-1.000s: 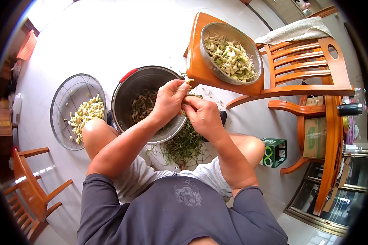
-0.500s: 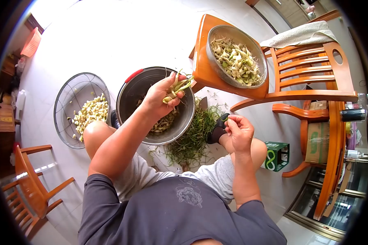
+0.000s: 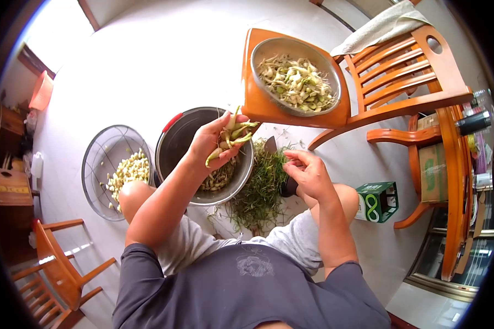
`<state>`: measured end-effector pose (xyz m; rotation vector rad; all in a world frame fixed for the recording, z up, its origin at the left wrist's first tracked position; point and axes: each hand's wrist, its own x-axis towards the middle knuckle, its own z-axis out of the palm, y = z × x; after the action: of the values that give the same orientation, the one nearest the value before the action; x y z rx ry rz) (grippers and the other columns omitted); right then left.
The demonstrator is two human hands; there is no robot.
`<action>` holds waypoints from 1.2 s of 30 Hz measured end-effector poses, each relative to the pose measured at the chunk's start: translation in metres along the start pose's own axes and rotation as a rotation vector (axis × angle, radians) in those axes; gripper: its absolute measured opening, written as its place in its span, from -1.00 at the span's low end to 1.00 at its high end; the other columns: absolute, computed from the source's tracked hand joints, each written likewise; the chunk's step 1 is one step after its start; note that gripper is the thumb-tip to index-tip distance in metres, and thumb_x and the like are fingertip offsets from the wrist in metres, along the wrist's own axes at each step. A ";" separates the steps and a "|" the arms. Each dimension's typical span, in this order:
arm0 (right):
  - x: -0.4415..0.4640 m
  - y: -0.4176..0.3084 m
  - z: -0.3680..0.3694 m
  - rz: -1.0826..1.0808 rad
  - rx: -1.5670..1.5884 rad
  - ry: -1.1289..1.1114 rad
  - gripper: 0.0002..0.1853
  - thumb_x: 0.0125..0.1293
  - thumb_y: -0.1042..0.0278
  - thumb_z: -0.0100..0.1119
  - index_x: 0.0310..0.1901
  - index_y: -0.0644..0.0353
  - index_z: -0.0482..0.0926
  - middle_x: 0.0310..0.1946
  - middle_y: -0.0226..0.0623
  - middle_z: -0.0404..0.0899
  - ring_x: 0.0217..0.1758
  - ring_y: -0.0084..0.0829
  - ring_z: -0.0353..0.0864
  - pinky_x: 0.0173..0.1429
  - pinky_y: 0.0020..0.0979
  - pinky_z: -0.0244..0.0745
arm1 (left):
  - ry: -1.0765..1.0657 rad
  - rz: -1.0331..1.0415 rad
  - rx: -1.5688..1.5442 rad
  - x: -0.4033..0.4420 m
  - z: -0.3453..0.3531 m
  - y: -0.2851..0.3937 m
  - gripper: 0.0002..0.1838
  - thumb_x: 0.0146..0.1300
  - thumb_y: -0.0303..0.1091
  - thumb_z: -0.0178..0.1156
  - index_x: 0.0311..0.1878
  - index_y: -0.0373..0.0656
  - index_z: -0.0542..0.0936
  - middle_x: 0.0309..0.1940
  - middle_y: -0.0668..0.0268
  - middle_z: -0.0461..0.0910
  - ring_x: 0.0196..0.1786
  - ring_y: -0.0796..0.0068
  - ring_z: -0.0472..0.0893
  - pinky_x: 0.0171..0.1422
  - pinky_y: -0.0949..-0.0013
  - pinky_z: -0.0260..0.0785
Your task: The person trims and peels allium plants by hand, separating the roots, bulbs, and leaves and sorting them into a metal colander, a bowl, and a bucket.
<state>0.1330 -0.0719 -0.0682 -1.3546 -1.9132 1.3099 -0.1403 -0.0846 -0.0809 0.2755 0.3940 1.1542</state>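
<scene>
My left hand (image 3: 213, 140) holds several pale green bulbs with stems (image 3: 229, 136), palm turned up above the dark bucket (image 3: 173, 143). Brownish peelings (image 3: 218, 180) lie inside the bucket. My right hand (image 3: 308, 171) is closed, with thumb and fingertips together, over the right side of a heap of green cut stalks (image 3: 259, 193); what it pinches, if anything, is too small to name. At the left, a wire-framed basket (image 3: 96, 176) contains white peeled cloves (image 3: 129, 172). A metal colander (image 3: 259, 52) full of unpeeled bulbs (image 3: 299, 82) rests on the orange chair seat (image 3: 251, 104).
A cloth (image 3: 380, 28) hangs over the chair's slatted back (image 3: 389, 68). On the floor at the right stands a green box (image 3: 376, 202). A wooden chair (image 3: 63, 268) is at the lower left. A dark blade (image 3: 270, 145) shows above the stalks.
My hands have separated, and the bulbs now show in my left palm. My right hand moved out to the right, then slightly back toward the stalks. The camera view has shifted.
</scene>
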 end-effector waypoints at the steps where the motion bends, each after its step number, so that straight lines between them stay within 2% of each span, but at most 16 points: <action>1: 0.005 -0.003 -0.006 -0.039 0.034 -0.005 -0.61 0.18 0.40 0.27 0.05 0.34 0.57 -0.09 -0.16 0.63 -0.13 -0.48 0.62 -0.06 -0.46 0.54 | -0.019 -0.024 0.039 0.005 0.010 0.004 -0.57 0.48 -0.07 -0.15 0.08 -0.29 0.42 -0.25 0.17 0.55 -0.51 0.53 0.51 -0.73 0.61 0.28; 4: 0.018 -0.008 -0.016 -0.100 0.100 -0.015 -0.64 0.19 0.40 0.27 0.02 0.33 0.58 -0.20 -0.24 0.65 -0.23 -0.52 0.60 -0.12 -0.48 0.52 | 0.231 0.029 0.261 0.032 0.064 0.015 -0.57 0.49 -0.09 -0.17 0.08 -0.28 0.45 -0.28 0.12 0.56 -0.55 0.55 0.50 -0.66 0.62 0.27; 5: 0.021 -0.008 -0.017 -0.070 0.115 -0.038 -0.65 0.19 0.39 0.27 0.01 0.33 0.59 -0.23 -0.26 0.65 -0.25 -0.53 0.60 -0.13 -0.48 0.51 | 0.089 0.026 0.301 0.049 0.061 0.022 -0.57 0.50 -0.09 -0.19 0.08 -0.26 0.46 -0.24 0.13 0.57 -0.48 0.58 0.50 -0.59 0.62 0.28; 6: 0.023 -0.006 -0.017 -0.038 0.133 -0.059 -0.65 0.19 0.37 0.27 0.00 0.32 0.59 -0.26 -0.29 0.65 -0.28 -0.54 0.59 -0.15 -0.49 0.50 | 0.228 0.051 0.349 0.063 0.087 0.026 -0.58 0.50 -0.10 -0.19 0.05 -0.27 0.48 -0.25 0.16 0.55 -0.47 0.59 0.47 -0.55 0.63 0.29; 7: 0.026 0.004 -0.010 -0.061 0.254 -0.074 -0.65 0.19 0.32 0.27 -0.01 0.29 0.60 -0.37 -0.35 0.63 -0.34 -0.58 0.55 -0.19 -0.49 0.48 | 0.256 0.075 0.434 0.081 0.095 0.032 -0.58 0.50 -0.10 -0.17 0.03 -0.26 0.50 -0.24 0.16 0.54 -0.46 0.56 0.46 -0.51 0.58 0.32; 9: 0.026 0.009 -0.009 -0.097 0.083 -0.130 -0.63 0.19 0.28 0.25 0.00 0.28 0.58 -0.34 -0.19 0.63 -0.33 -0.40 0.60 -0.17 -0.39 0.49 | 0.312 0.127 0.478 0.122 0.114 0.040 -0.59 0.49 -0.11 -0.14 -0.04 -0.27 0.53 -0.22 0.14 0.50 -0.36 0.43 0.48 -0.39 0.40 0.41; 10: 0.023 0.006 -0.009 -0.086 -0.010 -0.155 -0.63 0.19 0.28 0.24 -0.01 0.27 0.58 -0.30 -0.10 0.63 -0.29 -0.28 0.63 -0.14 -0.32 0.51 | 0.266 0.124 0.508 0.143 0.117 0.044 -0.62 0.47 -0.19 -0.13 0.11 -0.29 0.45 -0.14 0.10 0.48 -0.24 0.32 0.51 -0.19 0.30 0.50; 13: 0.015 0.022 -0.003 -0.288 -0.275 -0.186 -0.64 0.18 0.22 0.21 -0.04 0.25 0.56 -0.21 0.08 0.59 -0.08 0.03 0.58 0.03 -0.09 0.46 | 0.222 0.121 0.503 0.195 0.118 0.050 -0.67 0.41 -0.31 -0.05 0.12 -0.31 0.40 -0.06 -0.03 0.45 -0.09 0.11 0.56 -0.02 0.11 0.52; 16: 0.007 0.019 -0.002 -0.239 -0.257 -0.376 -0.70 0.17 0.23 0.21 -0.18 0.30 0.54 -0.25 0.07 0.59 -0.11 0.02 0.59 -0.01 -0.09 0.46 | 0.255 0.027 0.615 0.219 0.111 0.059 -0.59 0.40 -0.27 -0.04 0.21 -0.33 0.34 0.10 -0.12 0.35 0.12 -0.02 0.48 0.17 -0.07 0.43; 19: 0.006 0.018 0.001 -0.257 -0.251 -0.449 -0.72 0.16 0.24 0.22 -0.23 0.31 0.51 -0.28 0.04 0.59 -0.11 0.00 0.59 -0.01 -0.09 0.47 | 0.306 0.016 0.683 0.228 0.108 0.064 -0.58 0.48 -0.19 -0.09 0.21 -0.30 0.38 0.15 -0.12 0.30 0.08 -0.06 0.48 0.14 -0.09 0.49; 22: 0.007 0.013 0.000 -0.260 -0.260 -0.471 -0.72 0.16 0.25 0.24 -0.23 0.29 0.51 -0.28 0.01 0.59 -0.10 -0.02 0.60 -0.01 -0.09 0.47 | 0.273 -0.017 0.776 0.228 0.115 0.072 -0.56 0.47 -0.21 -0.08 0.27 -0.30 0.35 0.21 -0.14 0.26 0.09 -0.07 0.50 0.18 -0.07 0.49; 25: 0.007 0.009 -0.002 -0.261 -0.276 -0.478 -0.73 0.15 0.26 0.24 -0.23 0.29 0.51 -0.28 0.00 0.59 -0.10 -0.04 0.60 -0.01 -0.10 0.48 | 0.319 -0.020 0.974 0.231 0.121 0.080 -0.54 0.40 -0.35 0.00 0.32 -0.29 0.31 0.15 -0.03 0.38 0.02 0.02 0.58 0.07 0.09 0.54; 28: 0.006 0.011 0.000 -0.262 -0.291 -0.484 -0.73 0.15 0.25 0.24 -0.22 0.28 0.52 -0.27 -0.01 0.59 -0.09 -0.05 0.61 0.01 -0.12 0.49 | 0.340 0.047 1.167 0.234 0.127 0.089 -0.56 0.37 -0.38 0.07 0.27 -0.32 0.37 0.09 0.04 0.45 -0.17 0.15 0.66 -0.12 0.27 0.60; 29: 0.006 0.012 0.000 -0.258 -0.295 -0.487 -0.72 0.15 0.25 0.23 -0.21 0.28 0.52 -0.27 -0.01 0.60 -0.09 -0.05 0.61 0.01 -0.12 0.49 | 0.357 0.137 1.216 0.234 0.129 0.089 -0.62 0.34 -0.39 0.12 0.16 -0.37 0.46 -0.06 0.07 0.53 -0.31 0.32 0.65 -0.27 0.40 0.57; 33: 0.007 0.014 0.003 -0.258 -0.309 -0.486 -0.71 0.17 0.23 0.22 -0.19 0.27 0.52 -0.26 -0.01 0.60 -0.08 -0.06 0.60 0.01 -0.13 0.49 | 0.341 0.273 1.302 0.220 0.132 0.098 -0.77 0.32 -0.41 0.17 -0.08 -0.39 0.59 -0.44 0.27 0.55 -0.46 0.55 0.56 -0.44 0.50 0.42; 36: 0.008 0.017 0.005 -0.250 -0.321 -0.514 -0.59 0.20 0.19 0.22 0.04 0.21 0.52 -0.24 0.00 0.58 -0.08 -0.01 0.58 0.03 -0.13 0.47 | 0.248 0.237 1.203 0.180 0.124 0.098 -0.76 0.31 -0.42 0.18 -0.09 -0.42 0.58 -0.43 0.26 0.56 -0.50 0.55 0.54 -0.44 0.52 0.42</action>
<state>0.1336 -0.0652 -0.0862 -0.9180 -2.6356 1.3553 -0.1039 0.1175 0.0421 1.2525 1.2883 1.0603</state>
